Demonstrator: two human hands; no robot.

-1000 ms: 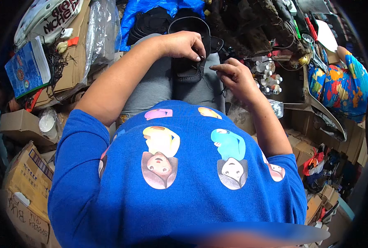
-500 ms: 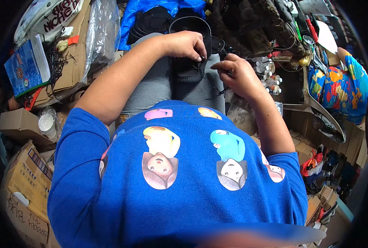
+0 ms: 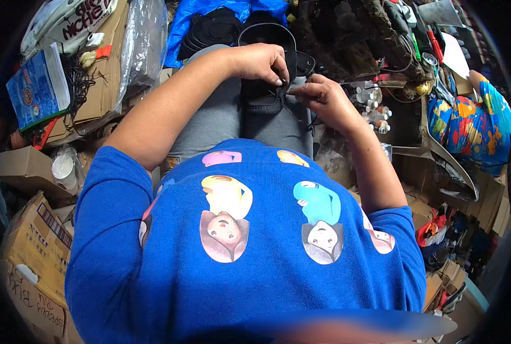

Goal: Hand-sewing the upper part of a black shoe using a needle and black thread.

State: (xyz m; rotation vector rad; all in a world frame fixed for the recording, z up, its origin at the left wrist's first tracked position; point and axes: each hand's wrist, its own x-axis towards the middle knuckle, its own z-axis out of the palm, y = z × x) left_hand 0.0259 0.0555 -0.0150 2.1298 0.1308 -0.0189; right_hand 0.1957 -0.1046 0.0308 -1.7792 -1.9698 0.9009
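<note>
On my lap lies a black shoe-like piece (image 3: 264,107) with a stitched edge and a black loop-shaped rim standing at its far end. My left hand (image 3: 267,64) comes over it from the left, with thumb and fingers pinched on its upper edge. From the right, my right hand (image 3: 322,96) is closed, its fingertips pinched close to the left ones. A thin dark cord runs by the piece, but what the right fingertips grip is too small to tell. The inside of the piece is mostly hidden in shadow.
Beyond my knees, black flat pieces (image 3: 212,34) lie on blue plastic sheeting (image 3: 182,17). Several small bottles (image 3: 376,109) stand to the right of my hands. A blue book (image 3: 37,89) and cardboard boxes (image 3: 31,169) are at left. A colourful cloth bundle (image 3: 467,126) lies at far right.
My right hand has shifted a little to the left, bringing its fingertips against the black piece near my left fingers. My left hand stays nearly in place, still pinching.
</note>
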